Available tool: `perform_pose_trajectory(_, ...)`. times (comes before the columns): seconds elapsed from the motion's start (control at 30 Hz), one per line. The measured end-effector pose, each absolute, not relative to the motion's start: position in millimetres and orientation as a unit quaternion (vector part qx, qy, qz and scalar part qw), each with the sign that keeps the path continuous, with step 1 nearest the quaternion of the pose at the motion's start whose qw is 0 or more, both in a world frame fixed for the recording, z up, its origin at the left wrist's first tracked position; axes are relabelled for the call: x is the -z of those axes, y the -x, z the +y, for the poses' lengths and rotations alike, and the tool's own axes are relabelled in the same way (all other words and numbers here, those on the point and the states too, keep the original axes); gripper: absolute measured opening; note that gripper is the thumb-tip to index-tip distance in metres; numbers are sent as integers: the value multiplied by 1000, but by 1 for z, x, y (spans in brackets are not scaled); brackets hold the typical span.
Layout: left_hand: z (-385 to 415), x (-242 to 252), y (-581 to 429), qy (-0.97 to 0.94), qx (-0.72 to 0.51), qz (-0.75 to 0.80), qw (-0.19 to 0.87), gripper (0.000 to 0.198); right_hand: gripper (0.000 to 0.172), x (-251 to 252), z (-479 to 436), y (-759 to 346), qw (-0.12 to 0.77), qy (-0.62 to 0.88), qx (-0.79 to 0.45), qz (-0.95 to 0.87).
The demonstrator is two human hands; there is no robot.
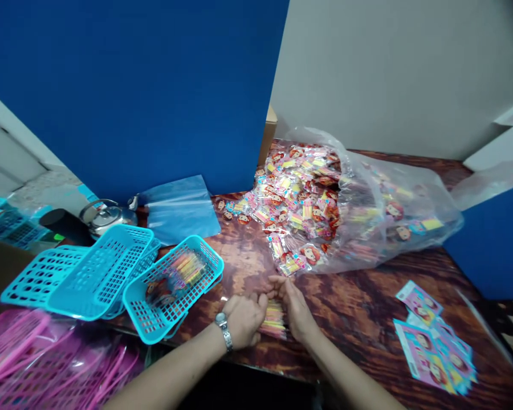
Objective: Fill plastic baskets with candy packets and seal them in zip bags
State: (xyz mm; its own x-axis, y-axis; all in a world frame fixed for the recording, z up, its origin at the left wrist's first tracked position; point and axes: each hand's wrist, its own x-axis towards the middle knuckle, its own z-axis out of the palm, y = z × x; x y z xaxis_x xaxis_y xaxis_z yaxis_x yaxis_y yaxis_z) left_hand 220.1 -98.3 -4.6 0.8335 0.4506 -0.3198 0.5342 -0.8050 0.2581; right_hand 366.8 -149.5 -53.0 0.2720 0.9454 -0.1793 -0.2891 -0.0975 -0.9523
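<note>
Near the front edge of the table, a small bundle of thin pink and yellow sticks [274, 320] lies between my two hands, apparently in clear plastic. My left hand [244, 319], with a silver watch at the wrist, has its fingers curled in against the bundle's left side. Along the right side, my right hand [297, 310] is cupped, its fingertips bent over the far end. The fingers hide the far part of the bundle. To the left, a blue plastic basket [130, 296] holds similar packets of coloured sticks [188, 269].
Behind my hands, many printed packets [299, 199] spill from a large clear bag [404, 199]. Printed cards [438, 356] lie at the right. More blue baskets [98, 273], a blue plastic sheet [182, 210] and a metal kettle [106, 216] stand left. Pink baskets [60, 364] sit lower left.
</note>
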Motion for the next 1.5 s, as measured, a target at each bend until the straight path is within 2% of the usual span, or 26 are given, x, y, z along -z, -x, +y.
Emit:
perform_pose_trajectory(0.13,-102,-21,-201,-926,98,311,189,52,48,26,-132,-369,634,467,-552,-274)
perform_pose_trajectory(0.2,-98,-46,-181,-903,44,357,236,51,45,13,-119,-366,643,449,-540,-306)
perform_pose_trajectory(0.3,-79,-86,-144,-827,-70,432,352,49,34,-5,-101,-351,588,465,-489,-447)
perform_pose_trajectory(0.4,-51,-107,-108,-765,-108,471,426,50,25,-20,-88,-327,499,485,-381,-609)
perform_pose_trajectory(0.5,-28,-104,-83,-685,-96,482,538,55,23,-23,-80,-307,444,443,-251,-737)
perform_pose_trajectory(0.6,-18,-88,-73,-592,-84,464,654,55,25,-16,-77,-298,422,419,-173,-785)
perform_pose_trajectory(0.83,-8,-64,-76,-462,-39,454,760,48,22,-1,-73,-296,444,486,-239,-714)
perform_pose_trajectory(0.97,-1,-56,-79,-530,2,462,711,53,33,4,-72,-296,440,500,-278,-692)
perform_pose_trajectory(1.1,1,-53,-84,-609,19,474,636,58,43,9,-71,-300,409,472,-245,-741)
perform_pose_trajectory(1.37,-22,-34,-99,-771,60,568,282,71,34,11,-72,-302,307,436,-109,-839)
perform_pose_trajectory(1.5,-32,-28,-103,-808,87,553,184,64,31,10,-72,-303,309,421,-105,-847)
